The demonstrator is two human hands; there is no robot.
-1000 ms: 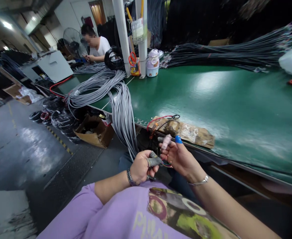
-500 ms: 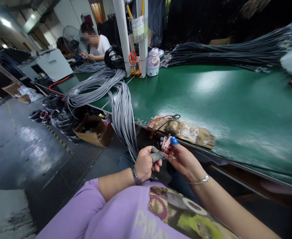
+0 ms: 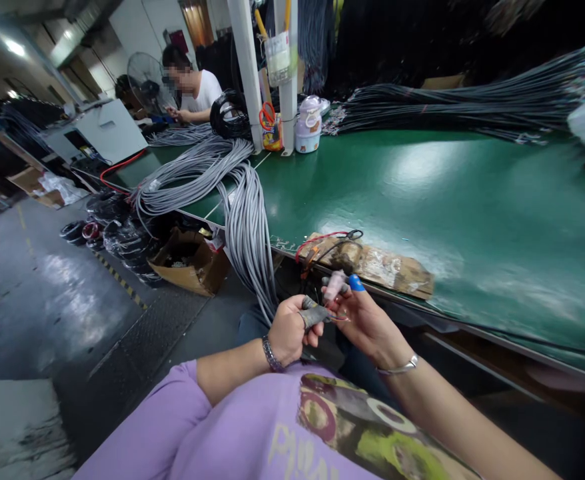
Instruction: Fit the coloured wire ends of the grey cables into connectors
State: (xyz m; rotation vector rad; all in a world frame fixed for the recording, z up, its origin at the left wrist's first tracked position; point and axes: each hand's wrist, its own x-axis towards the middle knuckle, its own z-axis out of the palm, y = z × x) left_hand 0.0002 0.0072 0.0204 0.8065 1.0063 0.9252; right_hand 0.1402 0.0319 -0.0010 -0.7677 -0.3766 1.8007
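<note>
My left hand [image 3: 288,328] is curled closed just below the table's near edge, its taped thumb and forefinger pinching the end of a grey cable [image 3: 317,313]. My right hand [image 3: 367,319] meets it from the right, fingers closed on thin red wires [image 3: 340,317] at the cable's tip; its fingertips wear pink and blue covers. A bundle of grey cables [image 3: 245,220] hangs over the table edge just left of my hands.
A taped cardboard pad [image 3: 382,265] with red and black wires lies on the green table [image 3: 447,200]. More cable bundles [image 3: 462,103] lie at the back. White posts [image 3: 245,67], scissors [image 3: 266,117] and a jar [image 3: 306,130] stand behind. Another person [image 3: 195,90] works at far left. An open box [image 3: 187,263] sits on the floor.
My hands have come together; the right hand closed in on the cable end held by the left, and both rose slightly toward the table edge.
</note>
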